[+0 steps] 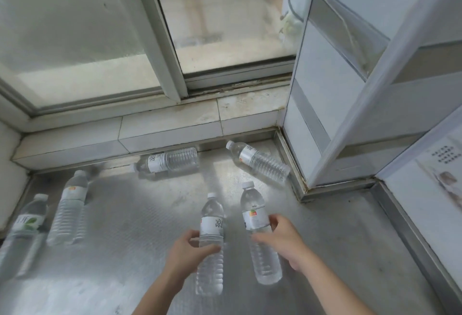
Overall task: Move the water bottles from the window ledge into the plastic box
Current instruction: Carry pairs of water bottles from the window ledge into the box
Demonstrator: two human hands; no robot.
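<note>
Several clear water bottles with white labels are on the metal ledge (125, 227) below the window. My left hand (190, 249) grips the middle of one upright bottle (211, 224). My right hand (280, 237) grips a second upright bottle (255, 212) just to its right. Two bottles lie on their sides near the tiled step, one in the middle (172, 162) and one at the right (260, 162). Two more bottles stand at the left, one with a white label (68, 204) and one with a green leaf label (25, 227). No plastic box is in view.
A sliding window (175, 39) with a white frame rises behind a tiled sill (150, 124). A white and grey panel wall (337, 89) closes the right side. A metal curb (412, 234) runs along the ledge's right edge.
</note>
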